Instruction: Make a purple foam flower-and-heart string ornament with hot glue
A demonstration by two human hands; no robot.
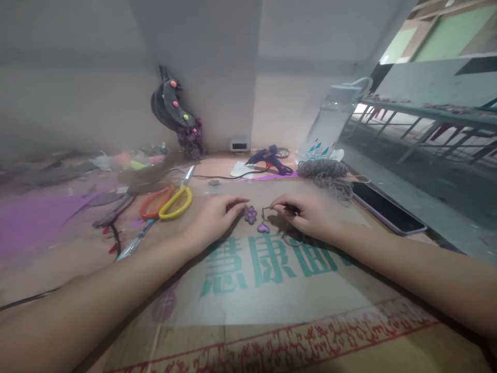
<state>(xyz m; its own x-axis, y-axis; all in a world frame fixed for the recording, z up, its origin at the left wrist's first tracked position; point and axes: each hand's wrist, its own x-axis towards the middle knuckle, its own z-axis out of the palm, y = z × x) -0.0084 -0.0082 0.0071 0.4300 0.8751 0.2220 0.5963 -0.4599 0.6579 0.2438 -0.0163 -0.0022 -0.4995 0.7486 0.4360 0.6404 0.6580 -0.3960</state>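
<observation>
My left hand rests low over the printed sheet, thumb and forefinger drawn together at the edge of a small purple flower with a grey outline. Between the thumb and forefinger of my right hand is a thin grey cord. It runs down to a small purple heart edged in grey, just right of the flower. A thin loop of cord trails under my right hand. The curled fingers of that hand hide part of a dark item in the palm.
Orange-and-yellow-handled scissors lie left. Behind are a blue glue gun, a small digital clock and a decorated grey crescent against the wall. Grey yarn, a water bottle and a phone stand or lie right.
</observation>
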